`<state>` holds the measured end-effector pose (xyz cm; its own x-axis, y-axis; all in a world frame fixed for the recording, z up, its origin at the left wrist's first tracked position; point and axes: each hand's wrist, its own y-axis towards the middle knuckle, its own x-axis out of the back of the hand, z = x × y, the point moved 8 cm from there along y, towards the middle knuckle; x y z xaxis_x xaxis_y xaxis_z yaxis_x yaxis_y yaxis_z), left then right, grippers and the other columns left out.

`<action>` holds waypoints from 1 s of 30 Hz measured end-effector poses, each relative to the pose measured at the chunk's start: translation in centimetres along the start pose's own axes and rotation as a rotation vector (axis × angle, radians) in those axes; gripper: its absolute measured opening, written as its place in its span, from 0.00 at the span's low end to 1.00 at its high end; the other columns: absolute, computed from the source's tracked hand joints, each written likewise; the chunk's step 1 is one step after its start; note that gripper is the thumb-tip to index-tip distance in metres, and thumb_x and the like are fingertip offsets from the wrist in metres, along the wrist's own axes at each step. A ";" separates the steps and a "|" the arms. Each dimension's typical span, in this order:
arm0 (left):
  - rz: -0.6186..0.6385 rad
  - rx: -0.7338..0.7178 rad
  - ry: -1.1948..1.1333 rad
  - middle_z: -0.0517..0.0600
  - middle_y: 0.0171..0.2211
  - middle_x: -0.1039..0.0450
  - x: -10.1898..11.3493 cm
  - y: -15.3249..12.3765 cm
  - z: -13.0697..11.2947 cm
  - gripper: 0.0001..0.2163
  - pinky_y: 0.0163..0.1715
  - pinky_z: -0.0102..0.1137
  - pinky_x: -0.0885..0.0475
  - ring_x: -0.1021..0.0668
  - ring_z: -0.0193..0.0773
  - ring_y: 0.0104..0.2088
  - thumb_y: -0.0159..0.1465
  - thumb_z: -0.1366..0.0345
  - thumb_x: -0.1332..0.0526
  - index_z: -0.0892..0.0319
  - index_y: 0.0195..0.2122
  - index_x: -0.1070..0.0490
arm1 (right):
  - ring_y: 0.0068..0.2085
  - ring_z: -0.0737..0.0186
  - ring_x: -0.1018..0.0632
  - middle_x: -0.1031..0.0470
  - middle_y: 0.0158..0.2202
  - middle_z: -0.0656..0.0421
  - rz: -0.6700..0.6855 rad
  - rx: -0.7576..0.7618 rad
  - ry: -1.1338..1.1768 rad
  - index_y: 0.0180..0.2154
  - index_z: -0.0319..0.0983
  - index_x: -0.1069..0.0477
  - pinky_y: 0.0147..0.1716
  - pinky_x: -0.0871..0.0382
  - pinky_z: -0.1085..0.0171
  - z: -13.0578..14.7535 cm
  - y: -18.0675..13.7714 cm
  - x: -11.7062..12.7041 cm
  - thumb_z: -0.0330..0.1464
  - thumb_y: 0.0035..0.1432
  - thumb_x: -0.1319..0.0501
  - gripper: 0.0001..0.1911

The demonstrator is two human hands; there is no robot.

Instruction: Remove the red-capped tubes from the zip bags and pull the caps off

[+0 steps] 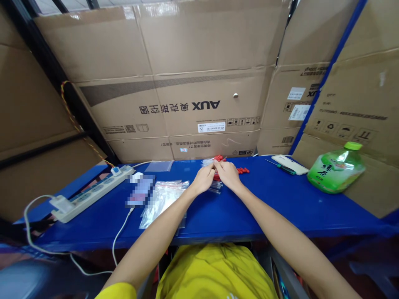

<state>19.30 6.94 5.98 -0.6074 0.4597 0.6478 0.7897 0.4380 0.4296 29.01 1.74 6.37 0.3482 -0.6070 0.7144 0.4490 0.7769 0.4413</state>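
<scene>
My left hand (203, 179) and my right hand (228, 174) meet over the middle of the blue table (249, 211). Fingers on both are closed in a pinch, with the fingertips together; what they hold is too small and covered to make out. Around and beneath them lie several thin rods with red ends. Red ends (220, 158) show just beyond the fingertips, more red ends (243, 170) stick out past my right hand, and clear or metallic shafts (215, 189) lie between my wrists. Near my left forearm is a stack of clear zip bags (162, 199).
At left are a phone (141, 191) with a charging cable and a white power strip (99, 191). A clear sheet (159, 166) lies at the back. At right stand a green drink bottle (336, 170), a white flat object (289, 164) and a green-handled tool (286, 169). Cardboard (187, 50) walls the back.
</scene>
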 end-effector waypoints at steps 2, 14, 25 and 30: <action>-0.003 -0.010 -0.060 0.55 0.51 0.21 0.0 0.3 0.1 0.20 0.58 0.38 0.31 0.22 0.45 0.53 0.67 0.71 0.54 0.60 0.52 0.26 | 0.33 0.53 0.21 0.18 0.30 0.48 -0.017 0.003 -0.028 0.26 0.39 0.24 0.32 0.43 0.62 0.2 0.0 -0.2 0.45 0.73 0.55 0.32; 0.091 0.003 -0.304 0.47 0.27 0.32 -0.3 -0.1 -1.2 0.09 0.34 0.31 0.34 0.31 0.36 0.29 0.68 0.66 0.50 0.59 0.35 0.33 | 0.23 0.61 0.31 0.32 0.17 0.59 -0.096 -0.113 0.547 0.17 0.42 0.39 0.27 0.42 0.63 -2.7 1.1 0.4 0.49 0.65 0.50 0.28; 0.246 -0.142 -0.201 0.45 0.23 0.34 0.2 -0.9 -3.5 0.21 0.31 0.30 0.37 0.33 0.33 0.25 0.75 0.52 0.52 0.59 0.30 0.35 | 0.14 0.72 0.50 0.50 0.12 0.68 0.289 -0.454 1.100 0.19 0.44 0.49 0.14 0.59 0.68 -2.5 0.2 -2.9 0.45 0.62 0.43 0.25; 0.312 -0.181 -0.243 0.44 0.23 0.35 0.2 -1.4 -4.4 0.20 0.31 0.29 0.37 0.34 0.32 0.25 0.75 0.51 0.52 0.59 0.32 0.34 | 0.15 0.74 0.54 0.50 0.13 0.69 0.554 -0.566 1.282 0.20 0.43 0.52 0.13 0.61 0.71 -1.3 -1.2 -3.6 0.39 0.61 0.42 0.23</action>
<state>18.47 3.00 8.28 -0.3224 0.7270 0.6063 0.9279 0.1162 0.3542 28.25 2.75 2.55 0.9036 -0.2304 -0.3611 0.1691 0.9664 -0.1934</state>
